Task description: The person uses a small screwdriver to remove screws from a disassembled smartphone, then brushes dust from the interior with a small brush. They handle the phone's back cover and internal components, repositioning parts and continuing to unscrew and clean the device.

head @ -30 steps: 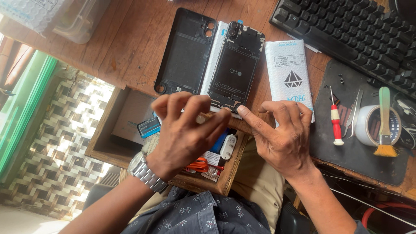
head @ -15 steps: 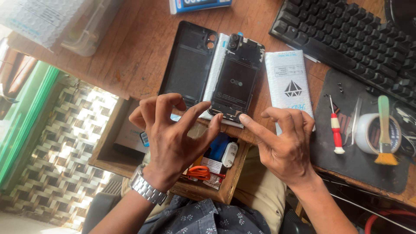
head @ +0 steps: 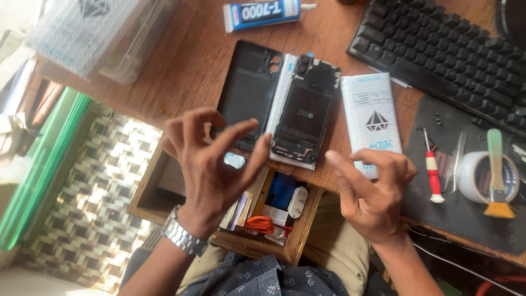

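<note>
An opened phone body point(head: 303, 115) lies face down on the wooden desk point(head: 192, 60), its black inner frame showing. A black back cover point(head: 247, 87) lies beside it on the left. A white flat packet point(head: 372, 118) lies on its right. My left hand point(head: 205, 164), with a metal wristwatch, hovers just below the phone, fingers spread, thumb tip near the phone's lower left corner. My right hand point(head: 372, 192) hovers below the white packet, fingers curled loosely. Neither hand holds anything.
A black keyboard point(head: 438, 49) is at the upper right. A dark mat point(head: 471, 208) carries a red-handled screwdriver point(head: 433, 175), tweezers, a tape roll point(head: 482, 178) and a brush point(head: 496, 175). A glue tube point(head: 263, 12) lies at top. An open drawer point(head: 263, 219) holds small items.
Both hands have lifted off the phone's lower edge and drawn back toward me, fingers opening. The view has shifted, so the desk items appear lower in the frame.
</note>
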